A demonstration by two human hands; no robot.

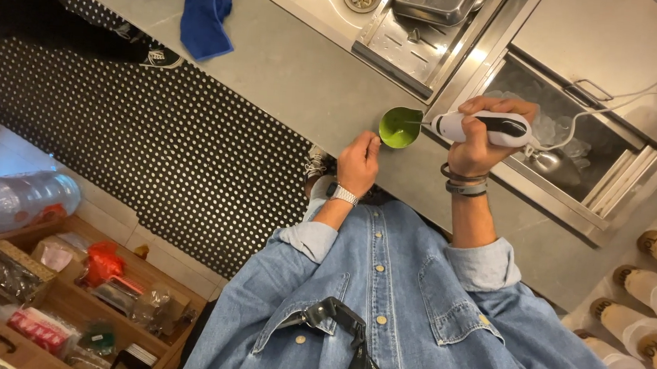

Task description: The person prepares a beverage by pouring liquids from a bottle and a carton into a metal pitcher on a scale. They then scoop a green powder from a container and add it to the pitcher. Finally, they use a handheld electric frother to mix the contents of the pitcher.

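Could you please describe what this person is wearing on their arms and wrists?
Both arms have light blue denim shirt sleeves, rolled up to about the elbow. The left hand has a silver metal watch at its wrist; the right hand has dark bands stacked around its wrist.

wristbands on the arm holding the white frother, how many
2, as far as shows: one dark wristband nearer the right hand, one grey wristband just behind it. More may be hidden under the wrist.

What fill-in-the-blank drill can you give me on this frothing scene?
1. The right hand dips a white frother into a small cup of ___ liquid.
2. The cloth on the counter is ___.
3. The wristwatch sits on the ___ wrist.
Missing: green; blue; left.
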